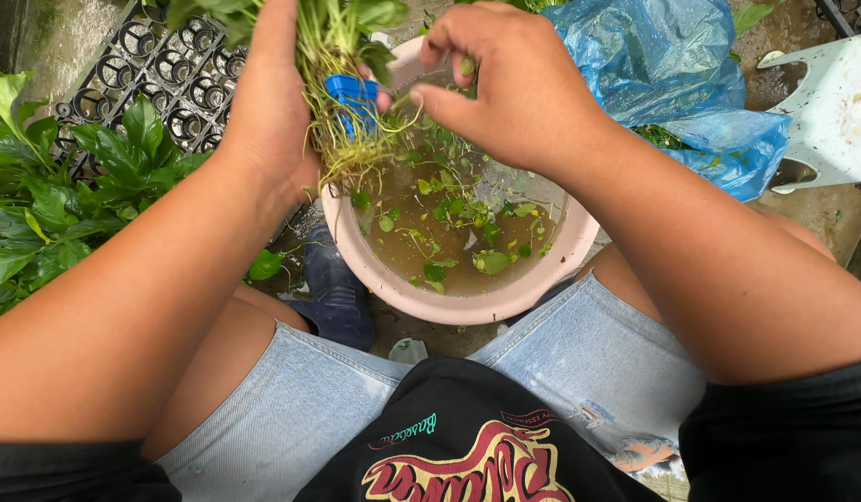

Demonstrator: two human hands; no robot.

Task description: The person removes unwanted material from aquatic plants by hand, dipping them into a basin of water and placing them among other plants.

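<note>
My left hand (268, 112) grips a bunch of green plants (333, 37) with pale dangling roots (351, 149) and a small blue pot (353, 96) around the stems. It holds the bunch over the far rim of a pink basin (449, 302) of murky water with floating green leaves (468, 223). My right hand (509, 79) is curled beside the bunch, its thumb and fingers pinching at the roots next to the blue pot. What lies between those fingertips is too small to tell.
Broad-leaved green plants (54, 195) lie at the left over a black plastic tray of round cells (175, 65). A blue plastic bag (672, 79) sits behind the basin at right, and a white plastic stool (835, 112) stands at far right. My knees flank the basin.
</note>
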